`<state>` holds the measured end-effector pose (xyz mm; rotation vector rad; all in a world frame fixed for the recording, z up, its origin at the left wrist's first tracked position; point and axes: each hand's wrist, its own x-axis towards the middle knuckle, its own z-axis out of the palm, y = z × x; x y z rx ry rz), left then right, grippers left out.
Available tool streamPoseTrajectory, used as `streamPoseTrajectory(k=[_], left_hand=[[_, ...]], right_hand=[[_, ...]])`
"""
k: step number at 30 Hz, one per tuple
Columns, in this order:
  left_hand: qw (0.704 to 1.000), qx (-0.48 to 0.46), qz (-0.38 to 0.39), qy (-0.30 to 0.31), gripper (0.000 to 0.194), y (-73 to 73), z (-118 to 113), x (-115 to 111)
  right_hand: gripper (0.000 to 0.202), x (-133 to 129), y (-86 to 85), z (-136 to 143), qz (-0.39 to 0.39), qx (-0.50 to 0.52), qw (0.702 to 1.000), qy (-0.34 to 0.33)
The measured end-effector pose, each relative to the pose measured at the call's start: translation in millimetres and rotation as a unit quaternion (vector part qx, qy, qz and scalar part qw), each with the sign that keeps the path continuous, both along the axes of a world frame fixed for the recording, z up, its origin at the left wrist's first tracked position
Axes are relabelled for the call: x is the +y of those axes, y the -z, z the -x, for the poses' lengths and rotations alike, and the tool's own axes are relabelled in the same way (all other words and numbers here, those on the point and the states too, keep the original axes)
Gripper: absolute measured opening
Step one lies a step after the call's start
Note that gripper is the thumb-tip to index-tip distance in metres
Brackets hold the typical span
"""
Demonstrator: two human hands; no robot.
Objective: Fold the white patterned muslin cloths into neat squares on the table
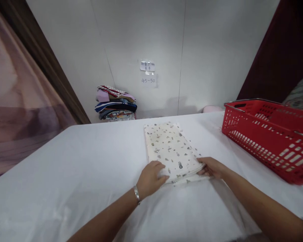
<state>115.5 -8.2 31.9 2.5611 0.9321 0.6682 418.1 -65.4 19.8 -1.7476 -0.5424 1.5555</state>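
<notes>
A folded cream cloth [170,144] with small grey and olive leaf prints lies flat on the white-covered table [91,161]. Its near edge shows stacked layers. My left hand [153,178], with a silver bracelet at the wrist, rests on the near left corner, fingers spread over the fabric. At the near right corner, my right hand [209,168] pinches the upper layers, thumb on top and fingers beneath, holding them slightly raised. The underside of the cloth is hidden.
A red plastic basket [257,134] stands at the right. Behind the table's far edge is a stack of folded fabrics [116,104] against the white wall. Handwritten paper signs [148,80] are taped there. Curtains hang at the left [25,94] and right [267,53].
</notes>
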Motion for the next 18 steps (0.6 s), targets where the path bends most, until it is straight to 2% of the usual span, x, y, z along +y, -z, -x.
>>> streamPoseTrajectory(k=[2, 5, 6, 8, 11, 14, 16, 18], left_hand=[[0.999, 0.007, -0.045, 0.006, 0.032, 5.1, 0, -18], [0.996, 0.009, -0.087, -0.022, 0.031, 10.1, -2, -29], [0.995, 0.009, -0.094, -0.031, 0.03, 11.4, -3, -31], [0.994, 0.009, -0.1, -0.043, 0.03, 14.3, -4, -35], [0.993, 0.019, -0.101, -0.053, 0.029, 20.0, -5, -42], [0.993, 0.03, -0.094, -0.068, 0.023, 25.2, -4, -47], [0.992, 0.026, -0.089, -0.081, 0.02, 27.5, -3, -47], [0.992, 0.021, -0.088, -0.091, 0.019, 29.2, -1, -47]], right_hand=[[0.019, 0, -14.1, -2, -0.057, -0.015, 0.998, -0.009], [0.015, -8, -32.7, -8, -0.227, 0.003, 0.974, 0.002], [0.014, -12, -34.1, -11, -0.254, 0.006, 0.967, 0.013], [0.013, -22, -26.5, -15, -0.22, -0.016, 0.975, 0.032], [0.015, -33, 1.1, -19, -0.106, -0.073, 0.991, 0.036], [0.016, -37, 20.8, -20, -0.097, -0.087, 0.991, 0.035], [0.017, -37, 21.1, -18, -0.101, -0.103, 0.989, 0.029], [0.017, -36, 13.8, -16, -0.096, -0.129, 0.987, 0.015]])
